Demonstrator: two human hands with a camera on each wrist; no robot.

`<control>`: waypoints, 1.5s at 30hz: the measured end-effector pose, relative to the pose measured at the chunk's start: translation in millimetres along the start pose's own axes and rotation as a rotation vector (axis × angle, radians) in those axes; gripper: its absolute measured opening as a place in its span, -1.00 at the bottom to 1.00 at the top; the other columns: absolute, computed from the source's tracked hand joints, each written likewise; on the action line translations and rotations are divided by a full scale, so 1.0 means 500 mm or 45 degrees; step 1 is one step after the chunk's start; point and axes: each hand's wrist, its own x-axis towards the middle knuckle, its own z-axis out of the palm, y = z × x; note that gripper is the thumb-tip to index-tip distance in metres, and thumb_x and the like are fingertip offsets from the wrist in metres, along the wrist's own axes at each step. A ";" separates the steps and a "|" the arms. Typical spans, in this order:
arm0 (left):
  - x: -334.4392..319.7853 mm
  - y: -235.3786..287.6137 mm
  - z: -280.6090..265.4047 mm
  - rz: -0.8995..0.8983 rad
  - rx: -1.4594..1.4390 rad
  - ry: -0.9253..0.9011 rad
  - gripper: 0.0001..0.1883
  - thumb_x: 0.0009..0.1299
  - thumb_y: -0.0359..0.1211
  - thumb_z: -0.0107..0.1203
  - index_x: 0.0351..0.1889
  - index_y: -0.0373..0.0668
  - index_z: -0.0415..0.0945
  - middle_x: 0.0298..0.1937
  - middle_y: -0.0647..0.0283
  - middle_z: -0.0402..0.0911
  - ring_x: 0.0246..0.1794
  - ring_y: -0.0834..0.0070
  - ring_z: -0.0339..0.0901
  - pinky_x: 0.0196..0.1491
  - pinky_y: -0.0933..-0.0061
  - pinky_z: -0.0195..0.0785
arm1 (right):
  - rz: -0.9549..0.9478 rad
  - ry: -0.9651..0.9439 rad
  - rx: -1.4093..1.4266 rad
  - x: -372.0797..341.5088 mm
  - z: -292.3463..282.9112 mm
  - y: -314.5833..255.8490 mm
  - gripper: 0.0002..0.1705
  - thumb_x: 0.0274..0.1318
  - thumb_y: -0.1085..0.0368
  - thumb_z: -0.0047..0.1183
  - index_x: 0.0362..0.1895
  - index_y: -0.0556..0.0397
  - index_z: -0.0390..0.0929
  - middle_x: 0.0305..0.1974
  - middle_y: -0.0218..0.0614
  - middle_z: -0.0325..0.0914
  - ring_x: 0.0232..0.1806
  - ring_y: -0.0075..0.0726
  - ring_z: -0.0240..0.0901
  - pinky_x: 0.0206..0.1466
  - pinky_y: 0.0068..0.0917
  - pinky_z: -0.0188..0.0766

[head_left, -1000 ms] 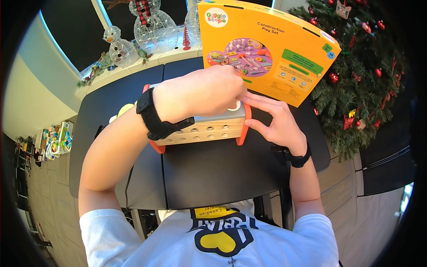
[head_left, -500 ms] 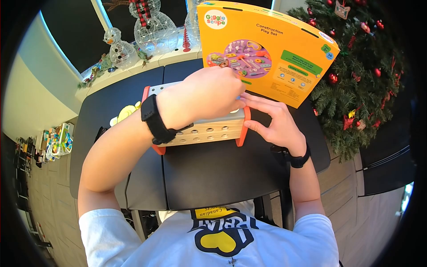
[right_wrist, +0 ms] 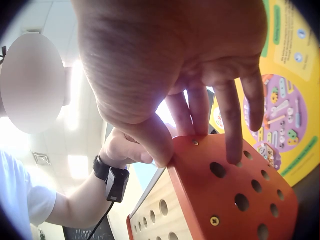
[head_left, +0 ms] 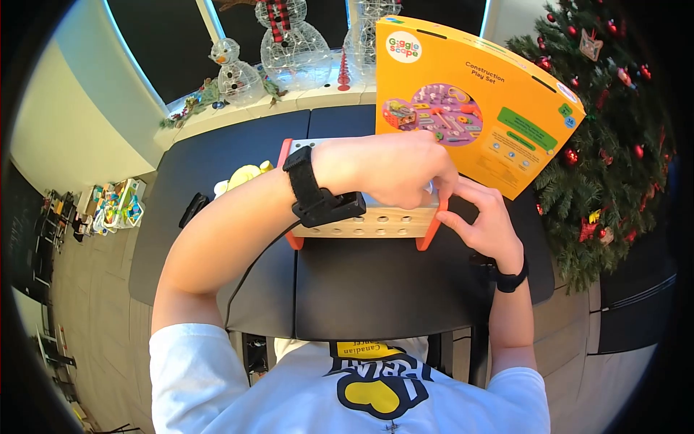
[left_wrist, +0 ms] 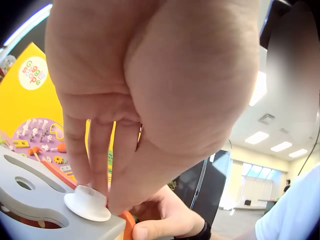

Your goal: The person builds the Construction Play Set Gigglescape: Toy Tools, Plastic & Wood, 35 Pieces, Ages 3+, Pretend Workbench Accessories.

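Observation:
A toy workbench [head_left: 383, 226] with a grey top, wooden front and orange end panels stands on the black table. My left hand [head_left: 412, 170] reaches across its top to the right end. In the left wrist view, the left fingers point down and, with the thumb, pinch at a white flanged plastic piece [left_wrist: 87, 204] on the grey top; their tips are partly hidden behind it. My right hand [head_left: 488, 224] holds the right orange end panel [right_wrist: 235, 185]. Its thumb lies at the front edge, two fingers reach over the top, and the others lie along the outer face.
A yellow play set box [head_left: 463, 94] stands behind the workbench at the right. Pale yellow pieces [head_left: 249, 173] and a black object [head_left: 193, 210] lie left of the workbench. A decorated Christmas tree [head_left: 600, 159] is at the right. A cable hangs from the left wrist camera [head_left: 329, 208].
The head view has shifted, so the scene sits farther right and lower. My left hand has turned slightly at the workbench's right end. The right hand keeps its hold on the panel.

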 end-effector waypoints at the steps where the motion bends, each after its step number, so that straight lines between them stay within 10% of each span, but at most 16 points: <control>1: 0.002 0.000 0.004 0.068 -0.062 0.068 -0.80 0.26 -0.51 0.26 -0.16 -0.31 0.72 -0.29 -0.06 0.72 -0.18 -0.07 0.70 -0.09 0.10 0.57 | 0.011 -0.010 -0.013 -0.001 -0.001 0.002 -0.42 0.12 0.33 0.42 0.25 0.14 0.64 0.30 0.01 0.61 0.32 0.15 0.56 0.37 -0.18 0.49; 7: 0.007 0.034 0.021 -0.361 0.496 0.048 -0.81 0.39 -0.36 0.22 -0.28 -0.34 0.67 -0.35 -0.10 0.70 -0.25 -0.09 0.70 -0.16 0.08 0.59 | -0.034 0.022 -0.052 0.003 0.000 -0.009 -0.40 0.10 0.34 0.44 0.27 0.14 0.63 0.31 -0.01 0.60 0.33 0.16 0.56 0.37 -0.19 0.49; 20: -0.003 -0.005 -0.001 -0.041 -0.024 -0.020 -0.75 0.24 -0.56 0.17 -0.13 -0.37 0.71 -0.18 -0.06 0.73 -0.07 -0.05 0.67 -0.02 0.14 0.55 | -0.010 -0.002 0.005 -0.001 -0.002 -0.001 -0.41 0.12 0.34 0.42 0.27 0.13 0.63 0.32 0.02 0.59 0.34 0.18 0.54 0.38 -0.18 0.48; 26: 0.019 0.046 -0.009 -0.568 0.432 -0.265 -0.78 0.33 -0.44 0.18 -0.13 -0.37 0.70 -0.17 -0.06 0.73 -0.06 -0.06 0.67 0.03 0.08 0.53 | -0.044 0.018 -0.033 0.000 0.000 0.001 -0.39 0.13 0.32 0.42 0.29 0.13 0.62 0.33 0.02 0.58 0.36 0.16 0.52 0.41 -0.19 0.46; 35: -0.003 -0.020 0.012 -0.140 0.182 -0.097 -0.81 0.34 -0.45 0.25 -0.14 -0.36 0.70 -0.18 -0.10 0.73 -0.11 -0.05 0.68 0.04 0.10 0.54 | -0.036 0.004 -0.022 -0.001 0.000 0.005 -0.39 0.13 0.31 0.42 0.29 0.12 0.62 0.34 -0.01 0.58 0.37 0.14 0.52 0.41 -0.17 0.46; 45: -0.005 -0.001 0.024 -0.302 0.415 -0.095 -0.84 0.39 -0.41 0.18 -0.24 -0.36 0.67 -0.31 -0.14 0.69 -0.21 -0.12 0.67 -0.06 0.02 0.55 | -0.059 0.019 -0.052 0.000 0.001 0.000 -0.38 0.12 0.31 0.43 0.30 0.10 0.62 0.33 -0.02 0.59 0.37 0.12 0.52 0.40 -0.17 0.48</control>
